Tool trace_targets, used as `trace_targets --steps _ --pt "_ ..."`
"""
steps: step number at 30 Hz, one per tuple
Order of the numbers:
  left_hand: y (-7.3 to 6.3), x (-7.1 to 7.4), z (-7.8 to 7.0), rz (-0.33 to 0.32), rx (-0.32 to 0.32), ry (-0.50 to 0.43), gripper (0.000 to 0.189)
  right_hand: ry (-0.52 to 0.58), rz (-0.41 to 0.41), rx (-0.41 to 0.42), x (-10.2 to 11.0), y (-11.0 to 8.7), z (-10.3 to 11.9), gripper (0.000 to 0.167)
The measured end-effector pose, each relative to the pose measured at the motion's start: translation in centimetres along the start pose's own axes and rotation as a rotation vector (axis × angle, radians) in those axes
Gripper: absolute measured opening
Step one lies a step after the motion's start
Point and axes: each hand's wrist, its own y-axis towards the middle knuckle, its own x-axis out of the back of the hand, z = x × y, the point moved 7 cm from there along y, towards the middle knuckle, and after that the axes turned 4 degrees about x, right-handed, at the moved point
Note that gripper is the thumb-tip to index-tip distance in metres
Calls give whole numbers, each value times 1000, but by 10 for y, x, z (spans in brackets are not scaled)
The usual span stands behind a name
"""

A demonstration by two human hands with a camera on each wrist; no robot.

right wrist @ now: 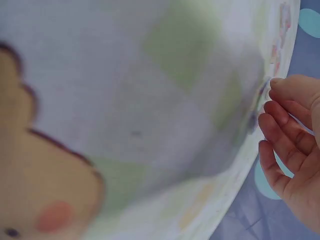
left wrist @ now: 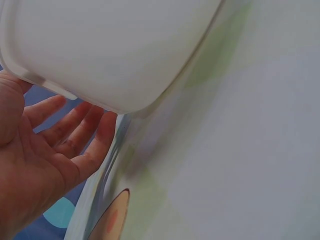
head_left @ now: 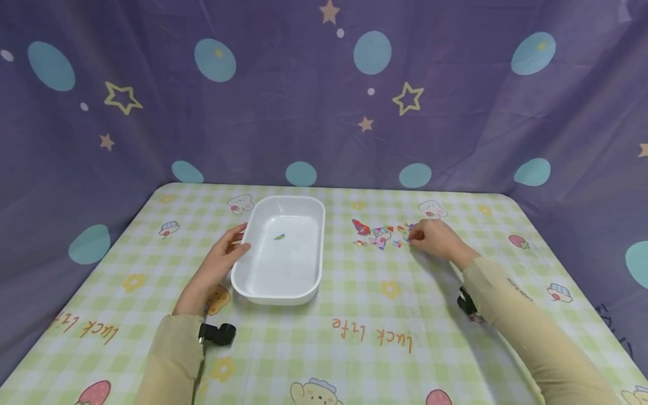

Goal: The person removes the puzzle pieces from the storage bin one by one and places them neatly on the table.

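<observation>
In the head view a white rectangular plastic tray [head_left: 288, 270] stands left of the middle. My left hand [head_left: 228, 250] grips its left side, thumb over the rim and fingers along the outside, as the left wrist view shows at the tray's wall [left wrist: 110, 60]. One small green and yellow flat piece [head_left: 279, 237] lies inside. Right of the tray is a loose group of small, flat, colourful pieces [head_left: 381, 236]. My right hand [head_left: 435, 239] is at this group's right end, fingertips down among the pieces. I cannot tell whether its thumb and finger pinch one.
A red piece [head_left: 361, 227] lies at the group's left end. The table [head_left: 354, 365] wears a green checked cloth with printed cartoons and lettering. Behind it hangs a purple curtain [head_left: 283, 124] with stars and dots. Black wrist cameras [head_left: 219, 334] sit on both forearms.
</observation>
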Motion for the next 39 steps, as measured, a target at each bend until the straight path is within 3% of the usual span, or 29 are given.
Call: trace_targets --steps 7,19,39 --pt "0 0 -2 6 -15 -3 59 -8 -13 48 13 13 25 14" --pt "0 -1 -1 -2 -14 4 58 3 -14 185 15 50 93 14" --pt "-1 -1 3 -1 -19 0 58 32 -45 436 2 94 199 13"
